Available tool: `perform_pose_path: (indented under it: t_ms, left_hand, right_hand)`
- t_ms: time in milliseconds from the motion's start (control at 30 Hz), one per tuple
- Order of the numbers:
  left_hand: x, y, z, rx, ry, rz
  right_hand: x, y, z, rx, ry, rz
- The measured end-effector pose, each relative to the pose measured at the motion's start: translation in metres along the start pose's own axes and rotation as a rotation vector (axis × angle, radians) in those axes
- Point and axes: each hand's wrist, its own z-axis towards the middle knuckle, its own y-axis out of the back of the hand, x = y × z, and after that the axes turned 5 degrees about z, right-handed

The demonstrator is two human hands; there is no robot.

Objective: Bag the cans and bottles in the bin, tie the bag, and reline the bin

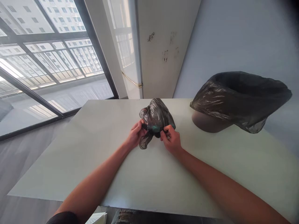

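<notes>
A small dark plastic bag point(156, 115), knotted and bulging with something teal showing through, sits on the pale table point(98, 155) in the middle. My left hand point(135, 134) pinches the bag's left side, where a loose tail of plastic hangs down. On the bag's right side, my right hand point(172, 139) has its fingers closed on the plastic. Both hands rest near the tabletop.
A bin point(210, 121) lined with a dark plastic bag point(240, 96) stands at the table's right. A white fridge point(149, 46) stands behind the table. Large windows point(46, 56) fill the left. The grey wall is at the right.
</notes>
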Motion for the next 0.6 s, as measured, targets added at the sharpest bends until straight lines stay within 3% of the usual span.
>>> perform_pose_path:
  t_ms: [167, 300, 467, 600]
  left_hand:
    - [-0.0012, -0.0006, -0.0033, 0.207, -0.022, 0.070]
    - [0.0011, 0.0002, -0.0010, 0.177, -0.037, 0.015]
    - [0.0048, 0.0027, 0.0038, 0.081, -0.082, 0.040]
    - [0.0046, 0.0070, 0.0026, 0.210, -0.140, 0.240]
  right_hand:
    - [-0.0009, 0.0005, 0.0038, -0.033, -0.032, -0.033]
    - [0.0018, 0.0002, 0.0031, 0.023, 0.012, -0.094]
    - [0.0059, 0.0010, -0.0009, -0.072, -0.051, -0.021]
    - [0.0067, 0.0031, -0.0030, -0.168, -0.126, 0.098]
